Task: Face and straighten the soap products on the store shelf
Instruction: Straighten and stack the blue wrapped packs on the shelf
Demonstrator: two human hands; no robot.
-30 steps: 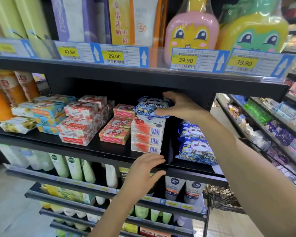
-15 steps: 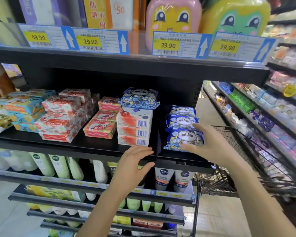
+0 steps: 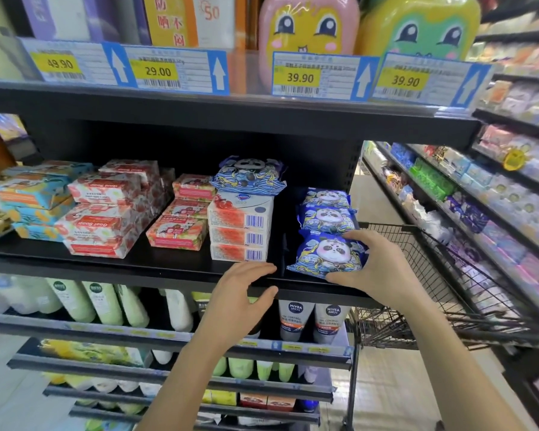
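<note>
Right hand gripping front panda soap pack at shelf edge.

The right hand (image 3: 377, 269) is pinching the panda soap pack (image 3: 325, 255) between thumb and fingers; the left hand (image 3: 241, 293), fingers spread, is resting on the shelf edge (image 3: 137, 273) just left of it.

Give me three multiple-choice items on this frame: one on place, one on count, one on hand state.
1. Where does the lone panda pack lie?
A. on the stacked white boxes
B. in the cart
C. on the floor

2. How many boxes are in that stack?
A. one
B. three
C. six

3. What is the right hand doing?
A. hanging free
B. gripping the front panda pack
C. holding a price tag

Answers: 1 A, it rests on the top box; 2 B, three barcoded ends show; 3 B, fingers wrap the pack's edge.
</note>
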